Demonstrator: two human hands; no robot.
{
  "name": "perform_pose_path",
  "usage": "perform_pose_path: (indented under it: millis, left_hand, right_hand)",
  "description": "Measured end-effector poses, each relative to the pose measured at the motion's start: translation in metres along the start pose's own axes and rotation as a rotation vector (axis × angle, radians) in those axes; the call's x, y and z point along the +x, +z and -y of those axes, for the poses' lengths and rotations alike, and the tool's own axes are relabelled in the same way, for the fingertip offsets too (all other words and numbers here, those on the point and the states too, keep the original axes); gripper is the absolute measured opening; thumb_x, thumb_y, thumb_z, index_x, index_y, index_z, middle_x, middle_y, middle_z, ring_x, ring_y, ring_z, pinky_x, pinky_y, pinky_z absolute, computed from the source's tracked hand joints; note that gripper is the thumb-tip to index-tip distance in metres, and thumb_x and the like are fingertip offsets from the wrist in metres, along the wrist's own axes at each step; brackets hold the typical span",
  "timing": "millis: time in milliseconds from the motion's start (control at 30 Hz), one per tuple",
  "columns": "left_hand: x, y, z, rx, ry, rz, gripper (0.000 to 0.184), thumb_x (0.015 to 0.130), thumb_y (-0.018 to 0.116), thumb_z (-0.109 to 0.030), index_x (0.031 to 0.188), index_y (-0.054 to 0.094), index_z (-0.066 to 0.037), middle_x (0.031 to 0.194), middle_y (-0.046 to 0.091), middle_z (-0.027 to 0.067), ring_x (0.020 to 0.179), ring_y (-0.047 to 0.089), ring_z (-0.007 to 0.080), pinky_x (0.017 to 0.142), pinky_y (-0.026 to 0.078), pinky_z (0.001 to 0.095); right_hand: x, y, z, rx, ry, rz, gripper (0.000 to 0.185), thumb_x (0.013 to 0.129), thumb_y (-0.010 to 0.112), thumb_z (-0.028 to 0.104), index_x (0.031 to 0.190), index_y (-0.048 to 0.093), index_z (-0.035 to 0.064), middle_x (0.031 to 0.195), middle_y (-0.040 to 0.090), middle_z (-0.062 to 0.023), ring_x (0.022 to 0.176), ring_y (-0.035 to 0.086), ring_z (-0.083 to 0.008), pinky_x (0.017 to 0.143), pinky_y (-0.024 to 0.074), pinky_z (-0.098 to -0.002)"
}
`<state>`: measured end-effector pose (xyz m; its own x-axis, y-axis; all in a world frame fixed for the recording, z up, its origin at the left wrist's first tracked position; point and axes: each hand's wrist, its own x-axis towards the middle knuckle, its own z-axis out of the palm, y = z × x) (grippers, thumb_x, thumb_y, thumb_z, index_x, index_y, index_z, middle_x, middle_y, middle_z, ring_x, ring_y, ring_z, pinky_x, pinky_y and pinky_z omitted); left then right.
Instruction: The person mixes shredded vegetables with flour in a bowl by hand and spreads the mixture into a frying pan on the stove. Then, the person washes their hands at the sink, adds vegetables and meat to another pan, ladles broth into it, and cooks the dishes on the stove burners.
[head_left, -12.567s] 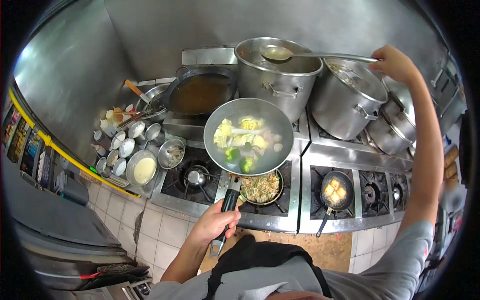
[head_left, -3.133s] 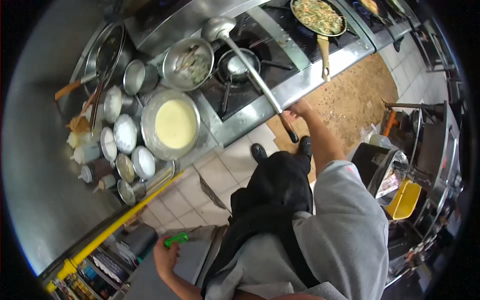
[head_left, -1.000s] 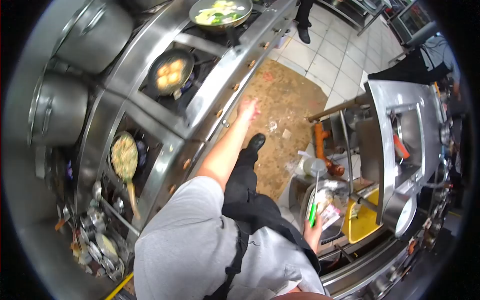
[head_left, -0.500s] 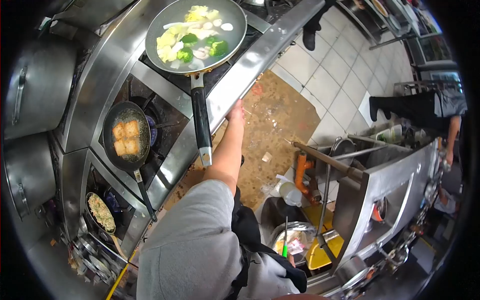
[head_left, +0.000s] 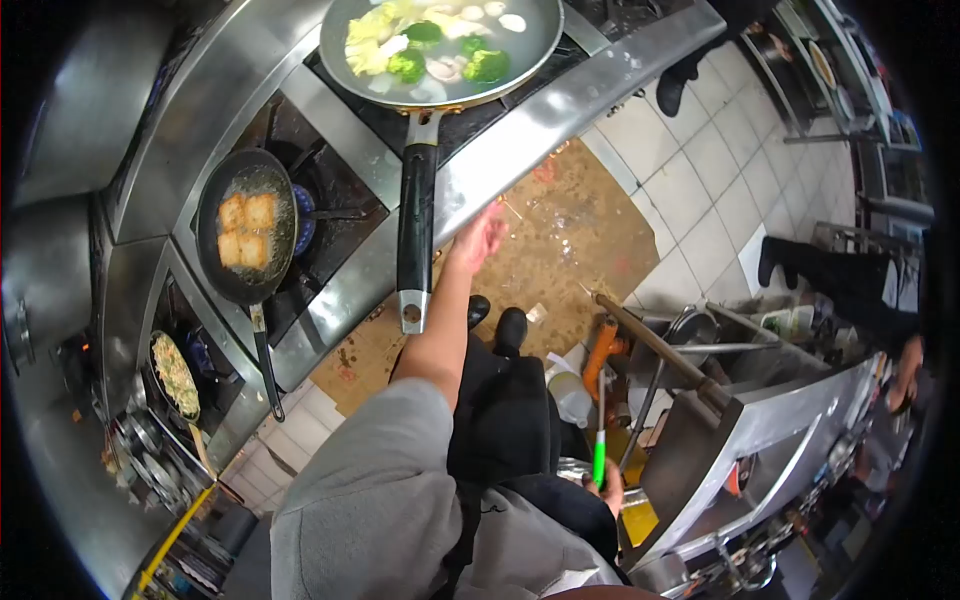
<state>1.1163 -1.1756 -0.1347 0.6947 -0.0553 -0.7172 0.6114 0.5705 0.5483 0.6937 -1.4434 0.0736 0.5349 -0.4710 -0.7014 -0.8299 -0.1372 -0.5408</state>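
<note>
My left hand (head_left: 480, 236) is beside the stove's front rail, just past the long black handle of a frying pan (head_left: 418, 240). Its fingers are loosely bent and slightly blurred, and I see nothing in them. Low at my right side, my right hand (head_left: 607, 491) is closed on a green-handled tool (head_left: 600, 455). A thin metal shaft points up from it, its far end unclear. The big pan holds broccoli (head_left: 487, 66), pale leafy vegetables and white pieces in cloudy liquid. Golden squares (head_left: 246, 230) lie in bubbling oil in a smaller pan (head_left: 208, 264).
A third pan (head_left: 175, 375) holds a shredded mixture. Blue burner flame (head_left: 303, 220) shows beside the middle pan. On my right stands a metal work table (head_left: 745, 425) with a wooden pole (head_left: 660, 345). Another person's dark-clad legs (head_left: 840, 280) are at the far right. Brown matting (head_left: 570, 230) covers the floor.
My view has shifted, so the pans sit higher and my legs and shoes show. My left hand has come away from the rail. The green-handled tool and right hand have come further into view.
</note>
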Motion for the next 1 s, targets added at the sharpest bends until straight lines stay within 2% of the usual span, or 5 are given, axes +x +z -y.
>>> perform_pose_path:
  millis: [200, 300, 533, 933, 1000]
  left_hand:
    - [-0.075, -0.139, 0.096, 0.621, -0.134, -0.309, 0.026, 0.092, 0.059, -0.03, 0.087, 0.063, -0.006, 0.063, 0.06, 0.0049, 0.043, 0.05, 0.0121, 0.039, 0.038, 0.0273]
    - [-0.173, -0.178, 0.091, 0.849, -0.097, -0.239, 0.031, 0.094, 0.055, -0.033, 0.093, 0.065, -0.004, 0.065, 0.064, 0.011, 0.049, 0.058, 0.0159, 0.044, 0.045, 0.03]
    - [-0.417, -0.275, 0.15, 0.535, -0.044, -0.78, 0.03, 0.089, 0.062, -0.029, 0.094, 0.066, 0.0, 0.07, 0.065, 0.0101, 0.055, 0.061, 0.0165, 0.048, 0.048, 0.0309]
    - [-0.58, -0.327, 0.375, 0.426, -0.414, -0.809, 0.03, 0.084, 0.058, -0.024, 0.091, 0.065, 0.004, 0.068, 0.067, 0.0139, 0.061, 0.066, 0.0248, 0.059, 0.053, 0.0377]
    - [-0.584, -0.341, 0.373, 0.437, -0.349, -0.765, 0.031, 0.084, 0.057, -0.025, 0.094, 0.065, 0.003, 0.07, 0.068, 0.0143, 0.061, 0.066, 0.0252, 0.058, 0.053, 0.0375]
  right_hand:
    - [0.091, 0.029, 0.198, -0.262, -0.767, -0.017, 0.038, 0.091, 0.064, 0.013, 0.124, 0.056, -0.0023, 0.119, 0.062, -0.0181, 0.11, 0.06, -0.0282, 0.095, 0.0456, -0.037]
    - [0.14, 0.067, 0.308, -0.543, -1.052, 0.013, 0.029, 0.091, 0.063, 0.024, 0.113, 0.061, 0.0052, 0.096, 0.064, -0.0235, 0.087, 0.062, -0.0437, 0.072, 0.0509, -0.0477]
    - [0.205, 0.193, 0.482, -0.999, -1.249, 0.095, 0.042, 0.09, 0.057, 0.046, 0.118, 0.066, 0.0164, 0.104, 0.068, -0.0221, 0.099, 0.064, -0.0389, 0.086, 0.0502, -0.0467]
    - [0.201, 0.208, 0.432, -1.08, -0.958, 0.135, 0.054, 0.089, 0.058, 0.048, 0.131, 0.055, 0.0129, 0.114, 0.064, -0.0263, 0.11, 0.061, -0.0391, 0.09, 0.0483, -0.0471]
    - [0.3, 0.196, 0.349, -0.943, -1.231, 0.012, 0.047, 0.088, 0.067, 0.035, 0.122, 0.056, 0.0046, 0.079, 0.067, -0.0155, 0.074, 0.069, -0.0232, 0.065, 0.053, -0.0384]
